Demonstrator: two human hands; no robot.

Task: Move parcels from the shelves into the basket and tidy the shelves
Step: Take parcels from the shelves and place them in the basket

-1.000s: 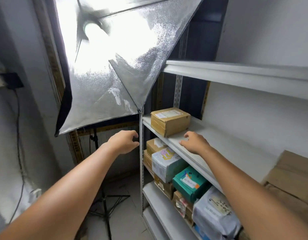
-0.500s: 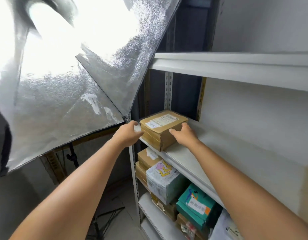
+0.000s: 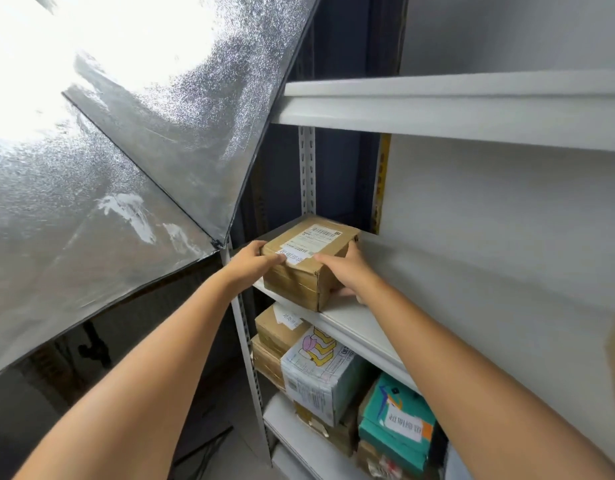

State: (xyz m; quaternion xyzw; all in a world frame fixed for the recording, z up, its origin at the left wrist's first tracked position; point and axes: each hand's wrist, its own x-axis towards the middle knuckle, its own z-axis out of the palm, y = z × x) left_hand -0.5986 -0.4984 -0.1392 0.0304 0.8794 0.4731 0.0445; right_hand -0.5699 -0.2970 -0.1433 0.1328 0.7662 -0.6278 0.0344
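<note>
Both hands have closed in on the brown cardboard parcel (image 3: 311, 263) since half a second ago, when they were only reaching its near corners; the view has also shifted closer to the shelf. Now the left hand (image 3: 252, 265) is gripping the parcel's left end, thumb lying across the top edge near the white label, the other fingers wrapping out of sight behind. The right hand (image 3: 347, 271) is pressing against the right side, thumb on top and fingers curling around the far lower edge. The parcel is sitting in the centre of the frame on the middle white shelf (image 3: 354, 323), at its left end beside the perforated upright (image 3: 306, 168). Below, in the lower centre, a white printed parcel (image 3: 320, 375) and a teal box (image 3: 396, 420) are standing on the lower shelf among more brown boxes. A silver softbox (image 3: 126, 150) is filling the upper left of the frame.
</note>
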